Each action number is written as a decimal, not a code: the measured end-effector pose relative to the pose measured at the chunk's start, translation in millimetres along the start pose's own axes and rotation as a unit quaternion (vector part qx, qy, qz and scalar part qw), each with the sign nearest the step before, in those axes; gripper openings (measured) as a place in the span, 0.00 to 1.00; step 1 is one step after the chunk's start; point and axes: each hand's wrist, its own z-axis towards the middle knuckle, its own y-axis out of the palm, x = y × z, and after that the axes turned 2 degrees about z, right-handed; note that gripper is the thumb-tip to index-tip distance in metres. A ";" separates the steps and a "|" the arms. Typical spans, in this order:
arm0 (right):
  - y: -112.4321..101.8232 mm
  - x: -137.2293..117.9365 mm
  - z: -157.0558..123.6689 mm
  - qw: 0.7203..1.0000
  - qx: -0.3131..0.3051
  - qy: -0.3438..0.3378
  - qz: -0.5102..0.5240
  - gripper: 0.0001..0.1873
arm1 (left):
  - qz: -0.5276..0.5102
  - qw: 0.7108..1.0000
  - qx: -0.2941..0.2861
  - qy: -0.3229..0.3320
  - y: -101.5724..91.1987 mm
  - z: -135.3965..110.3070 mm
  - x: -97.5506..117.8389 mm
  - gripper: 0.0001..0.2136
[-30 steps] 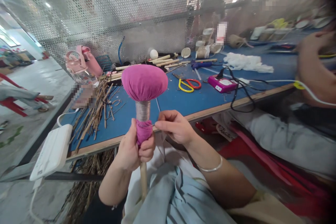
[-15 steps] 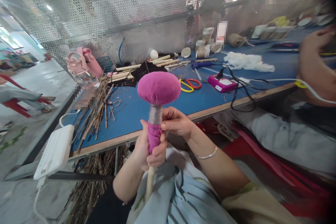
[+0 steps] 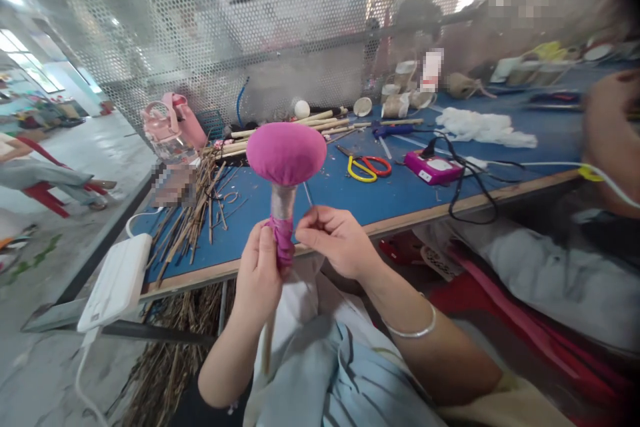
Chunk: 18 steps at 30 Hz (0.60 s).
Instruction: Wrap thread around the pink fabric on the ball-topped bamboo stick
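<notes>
My left hand [image 3: 260, 273] is wrapped round a fabric-covered mushroom-shaped piece [image 3: 286, 155] on a wooden stick. Its wide magenta cap faces up, and magenta cloth is bunched lower on the stick. Between cap and bunched cloth the neck [image 3: 283, 203] is bound in something pale grey and shiny. Just right of the bunched cloth, my right hand [image 3: 335, 240] is closed in a pinch, a small gap from the stick. What sits between those fingertips is too small to make out. The stick's lower end [image 3: 267, 347] points down toward my lap.
On the blue table [image 3: 230, 233] lie scissors [image 3: 367, 167] with yellow and red handles, a purple power socket [image 3: 434, 167], a glue gun [image 3: 395, 129] and thin twigs [image 3: 195, 220]. A white power bank [image 3: 117, 280] hangs near the left edge. A co-worker's arm [image 3: 610, 133] is at right.
My right hand has come away from the bunched cloth to the right. My left hand has shifted its grip higher, and the mushroom-shaped piece has moved slightly left.
</notes>
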 end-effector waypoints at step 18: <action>-21.6 18.6 11.1 0.976 -0.133 0.139 0.104 0.18 | -0.094 0.920 -0.268 -0.270 -7.9 15.9 -3.5 0.19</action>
